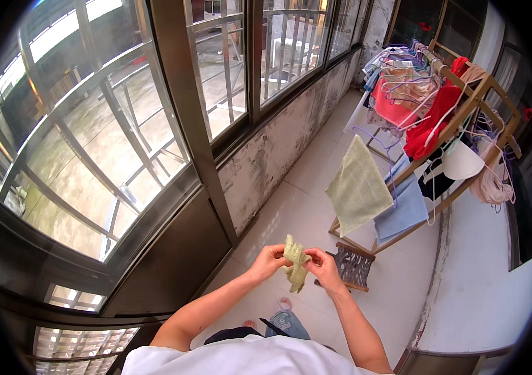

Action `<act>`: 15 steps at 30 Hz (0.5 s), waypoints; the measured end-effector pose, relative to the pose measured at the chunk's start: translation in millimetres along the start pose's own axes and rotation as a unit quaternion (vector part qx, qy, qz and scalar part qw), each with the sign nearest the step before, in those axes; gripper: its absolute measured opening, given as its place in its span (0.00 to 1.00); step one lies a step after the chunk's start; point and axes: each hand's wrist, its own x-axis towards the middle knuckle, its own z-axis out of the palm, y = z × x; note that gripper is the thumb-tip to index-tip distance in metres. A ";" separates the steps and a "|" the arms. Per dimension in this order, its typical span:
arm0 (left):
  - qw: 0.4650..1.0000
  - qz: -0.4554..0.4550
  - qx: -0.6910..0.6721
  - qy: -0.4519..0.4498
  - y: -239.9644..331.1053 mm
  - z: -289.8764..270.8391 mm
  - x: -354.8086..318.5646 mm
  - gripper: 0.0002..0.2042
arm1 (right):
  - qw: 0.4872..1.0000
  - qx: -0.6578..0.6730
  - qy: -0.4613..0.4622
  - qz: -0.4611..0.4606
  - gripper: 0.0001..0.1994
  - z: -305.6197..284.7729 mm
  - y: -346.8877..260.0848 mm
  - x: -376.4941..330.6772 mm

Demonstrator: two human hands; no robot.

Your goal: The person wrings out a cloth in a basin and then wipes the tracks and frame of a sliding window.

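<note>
A small crumpled yellow-green cloth (295, 277) hangs between my two hands, bunched at the top and drooping below them. My left hand (268, 261) pinches its left side. On the other side, my right hand (322, 267) grips its upper right part between thumb and fingers. Beyond my hands, a flat cloth of similar pale green (358, 185) hangs from a purple hanger on the drying rack. Beside it droops a light blue cloth (401, 209).
A wooden drying rack (447, 134) crowded with garments on hangers runs along the right. Under it stands a low wooden stool (352, 267) with a dark patterned seat. Barred windows (228, 69) and a stained wall (266, 169) line the left. Pale tiles cover the floor (291, 206).
</note>
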 end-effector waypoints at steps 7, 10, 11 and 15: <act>0.995 -0.040 -0.024 0.087 27.5 -58.2 159.1 0.12 | 0.994 0.015 0.103 -0.023 0.08 -54.8 -12.9 177.4; 0.993 0.023 -0.022 0.112 49.2 -58.3 237.5 0.12 | 0.994 0.029 0.051 -0.089 0.08 -62.3 -23.8 267.0; 0.989 0.022 -0.035 0.143 56.9 -66.5 260.1 0.11 | 0.990 0.137 0.010 -0.023 0.08 -68.1 -44.6 291.3; 0.972 0.070 -0.020 0.224 77.4 -99.3 338.9 0.08 | 0.966 0.241 -0.074 0.059 0.11 -90.1 -62.2 391.2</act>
